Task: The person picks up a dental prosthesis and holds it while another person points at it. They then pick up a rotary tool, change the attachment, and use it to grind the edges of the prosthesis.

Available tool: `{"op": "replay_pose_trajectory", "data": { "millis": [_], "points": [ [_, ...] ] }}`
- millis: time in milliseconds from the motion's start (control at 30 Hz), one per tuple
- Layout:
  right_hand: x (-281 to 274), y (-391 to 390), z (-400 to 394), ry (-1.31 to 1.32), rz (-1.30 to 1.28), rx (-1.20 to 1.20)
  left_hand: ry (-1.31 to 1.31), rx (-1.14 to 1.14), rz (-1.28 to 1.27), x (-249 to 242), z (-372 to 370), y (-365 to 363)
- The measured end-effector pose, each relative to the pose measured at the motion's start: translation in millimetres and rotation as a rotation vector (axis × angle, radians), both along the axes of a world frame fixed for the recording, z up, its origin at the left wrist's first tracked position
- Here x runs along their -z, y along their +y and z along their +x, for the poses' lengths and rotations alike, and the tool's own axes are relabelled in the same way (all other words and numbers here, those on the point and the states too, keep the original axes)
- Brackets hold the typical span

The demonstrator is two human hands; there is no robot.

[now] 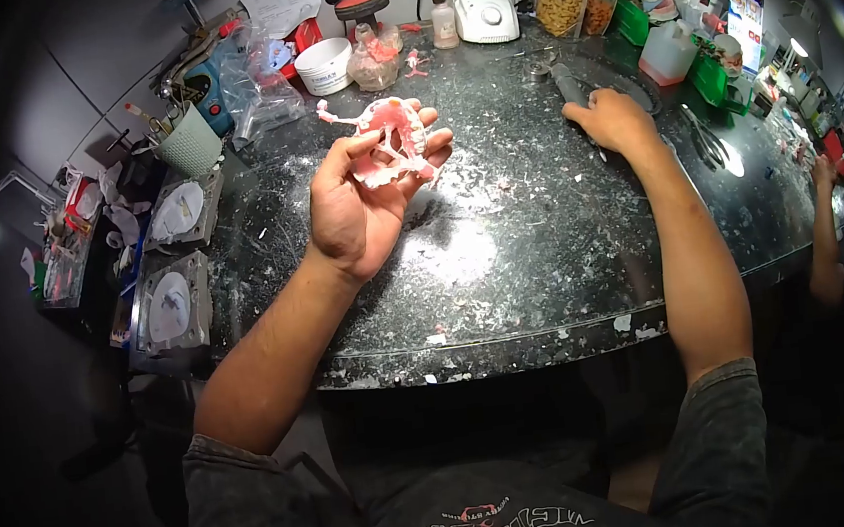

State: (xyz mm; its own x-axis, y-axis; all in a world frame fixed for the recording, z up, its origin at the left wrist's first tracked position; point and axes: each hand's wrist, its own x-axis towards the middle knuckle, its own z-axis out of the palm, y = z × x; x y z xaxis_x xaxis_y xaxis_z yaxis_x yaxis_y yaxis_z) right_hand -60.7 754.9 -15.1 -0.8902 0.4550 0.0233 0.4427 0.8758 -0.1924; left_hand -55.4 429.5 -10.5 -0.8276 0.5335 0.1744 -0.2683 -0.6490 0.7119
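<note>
Pink denture pieces (393, 140) with pale teeth along one edge rest in my left hand (355, 209), palm up, thumb and fingers around them. A thin pink stem sticks out from them to the left. At the right, my right hand (616, 121) is closed around a grey cylindrical tool (563, 81), which lies at the back of the dark, debris-speckled bench (506, 306). A dark cable loops beside that hand. Pliers (705, 138) lie to its right.
Flask halves with plaster (171, 308) line the left edge, below a cup of tools (186, 142). A white tub (324, 66), dropper bottle (443, 21) and white device (486, 15) stand behind. At far right shows another person's arm (825, 228).
</note>
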Motion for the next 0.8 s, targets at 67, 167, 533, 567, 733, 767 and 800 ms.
{"op": "replay_pose_trajectory", "data": {
  "millis": [67,167,533,567,733,767,800],
  "points": [
    [-0.7,-2.3,2.1,0.002,-0.026,-0.001,0.015,-0.009,-0.018,-1.1,1.2,1.0],
    [1.4,0.7,0.1,0.06,-0.135,-0.003,-0.017,0.008,-0.002,-2.2,2.9,-0.9],
    [-10.2,-45.3,21.1,0.852,-1.769,-0.272,0.015,0.025,-0.128,0.7,-2.8,-3.6],
    [-9.8,-50.0,23.0,0.872,-1.718,-0.306,0.04,0.012,-0.179,0.2,-2.8,-2.4],
    [-15.8,-85.6,43.8,0.87,-1.38,-0.713,0.19,-0.058,-0.289,5.3,-2.1,2.0],
    [-16.9,-96.7,47.0,0.868,-1.381,-0.713,0.224,-0.09,-0.306,6.7,-1.6,3.2],
    [-17.2,-108.4,49.1,0.926,-1.271,-0.724,0.222,-0.093,-0.307,5.8,0.0,5.1]
  ]
}}
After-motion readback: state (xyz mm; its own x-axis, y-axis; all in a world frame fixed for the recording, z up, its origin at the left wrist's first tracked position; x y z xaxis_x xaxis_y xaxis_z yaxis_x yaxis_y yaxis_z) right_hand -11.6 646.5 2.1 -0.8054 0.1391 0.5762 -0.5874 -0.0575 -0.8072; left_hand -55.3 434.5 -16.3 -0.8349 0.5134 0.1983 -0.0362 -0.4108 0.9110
